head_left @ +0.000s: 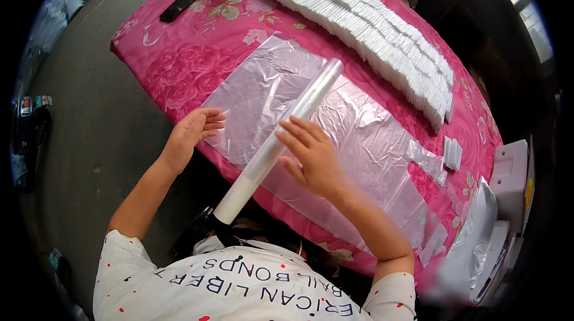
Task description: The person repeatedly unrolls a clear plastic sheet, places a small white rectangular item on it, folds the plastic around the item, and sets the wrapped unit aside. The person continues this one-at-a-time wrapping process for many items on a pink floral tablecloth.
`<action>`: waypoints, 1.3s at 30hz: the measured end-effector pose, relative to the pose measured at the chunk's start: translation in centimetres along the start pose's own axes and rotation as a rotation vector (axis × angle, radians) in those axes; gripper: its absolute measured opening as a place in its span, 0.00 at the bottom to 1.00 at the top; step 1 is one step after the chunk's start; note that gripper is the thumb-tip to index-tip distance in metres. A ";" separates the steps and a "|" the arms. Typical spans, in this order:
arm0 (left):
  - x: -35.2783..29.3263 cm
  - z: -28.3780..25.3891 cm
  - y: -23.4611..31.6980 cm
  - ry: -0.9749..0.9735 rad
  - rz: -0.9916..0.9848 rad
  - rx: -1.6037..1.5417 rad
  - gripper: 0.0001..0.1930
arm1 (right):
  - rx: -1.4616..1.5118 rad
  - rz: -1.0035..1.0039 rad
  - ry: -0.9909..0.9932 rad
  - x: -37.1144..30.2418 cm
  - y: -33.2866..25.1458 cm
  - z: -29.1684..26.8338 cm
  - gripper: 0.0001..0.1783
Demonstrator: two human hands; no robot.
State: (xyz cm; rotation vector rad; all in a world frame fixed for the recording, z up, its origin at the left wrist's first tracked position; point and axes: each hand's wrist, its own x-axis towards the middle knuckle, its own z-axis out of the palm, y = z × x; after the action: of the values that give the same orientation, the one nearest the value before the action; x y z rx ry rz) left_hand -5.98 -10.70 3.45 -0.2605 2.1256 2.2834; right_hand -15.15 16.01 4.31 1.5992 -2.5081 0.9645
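Observation:
A long roll of clear plastic film (250,178) lies slantwise, its near end jutting past the table's edge toward me. Thin transparent plastic sheet (365,132) is spread flat and wrinkled beneath it, on both sides. My right hand (314,159) has its fingers stretched out, the fingertips at the middle of the roll; I cannot tell how firmly they touch. To the left of the roll, my left hand (194,132) is held apart from it near the sheet's left edge. Its fingers are extended and nothing is in them.
Long rows of white folded packets (359,19) stand along the far side of the pink flowered tablecloth (179,81). A black phone (182,4) lies at the far left. A small white stack (452,153) sits at the right, near a pale box (509,171) and silvery bags (475,243).

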 end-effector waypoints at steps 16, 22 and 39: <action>-4.1 1.5 -1.4 0.286 -0.002 0.888 0.39 | 0.286 0.557 0.602 14.2 0.0 12.0 0.46; -5.0 4.4 -0.6 -0.384 -0.330 -0.820 0.39 | 1.938 0.458 0.457 10.9 -2.3 4.1 0.38; -3.2 12.9 -1.0 -0.559 -0.536 -0.067 0.27 | 1.396 0.714 0.863 -3.5 -0.9 -2.4 0.28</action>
State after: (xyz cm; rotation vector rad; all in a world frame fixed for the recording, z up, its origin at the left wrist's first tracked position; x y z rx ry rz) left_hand -4.20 2.52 3.70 -0.1427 1.4857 1.8357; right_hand -13.43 19.78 5.56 -0.1388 -1.5810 2.9431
